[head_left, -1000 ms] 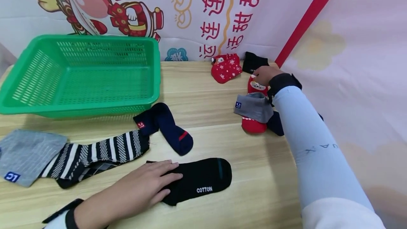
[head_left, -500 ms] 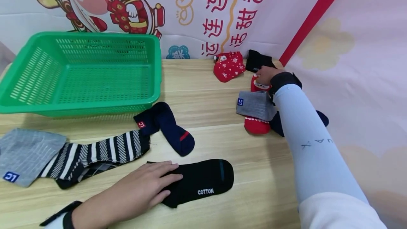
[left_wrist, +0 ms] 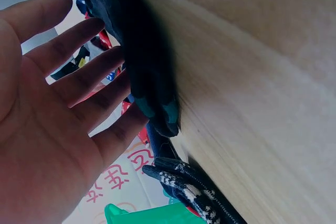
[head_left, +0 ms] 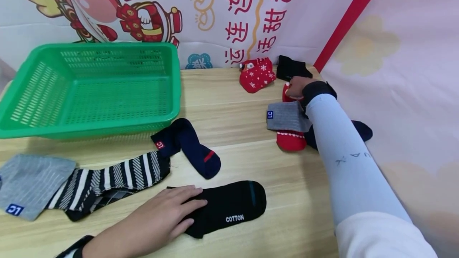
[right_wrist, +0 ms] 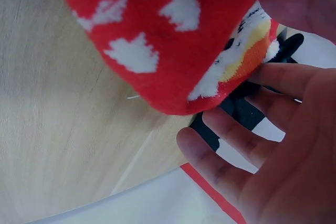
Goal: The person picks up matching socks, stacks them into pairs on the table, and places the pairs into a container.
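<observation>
My left hand (head_left: 165, 218) lies with extended fingers on the cuff end of a black sock (head_left: 233, 204) marked "COTTON". In the left wrist view its fingertips meet the edge of that sock. Far to the right, my right hand (head_left: 300, 86) is at a red sock (right_wrist: 173, 51) with white patches and an animal face. The right wrist view has the thumb on one side of this sock's end and the index finger on the other, pinching it. A grey sock (head_left: 285, 116) lies just in front, overlapping red and navy socks (head_left: 362, 130).
A green basket (head_left: 122, 124) stands at the back left. Along the front left lie a grey sock (head_left: 34, 182), a striped sock (head_left: 114, 176) and a navy sock (head_left: 199, 156). Red snowflake socks (head_left: 258, 75) and a black sock (head_left: 292, 68) sit near the back wall.
My right hand has shifted slightly over the red sock, covering more of its animal face. The left hand stays on the black sock. The head view has moved a little.
</observation>
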